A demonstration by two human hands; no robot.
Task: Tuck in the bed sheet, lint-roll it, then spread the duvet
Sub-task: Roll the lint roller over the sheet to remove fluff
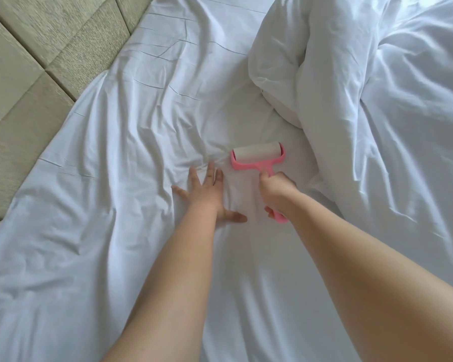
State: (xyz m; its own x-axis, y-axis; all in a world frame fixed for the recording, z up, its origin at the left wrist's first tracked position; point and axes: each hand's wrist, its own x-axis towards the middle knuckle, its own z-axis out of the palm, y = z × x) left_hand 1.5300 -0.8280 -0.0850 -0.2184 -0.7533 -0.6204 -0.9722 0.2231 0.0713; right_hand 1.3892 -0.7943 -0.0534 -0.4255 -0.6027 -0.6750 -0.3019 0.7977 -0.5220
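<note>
Right hand point(277, 192) gripping lint roller point(257, 153) beside duvet point(351, 74)

Beige padded headboard panels point(32, 82) (fabric, seamed) along the left, in soft daylight

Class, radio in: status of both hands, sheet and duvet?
Left hand flat on sheet. Right hand grips lint roller, roller on sheet. Duvet bunched ahead.
</note>
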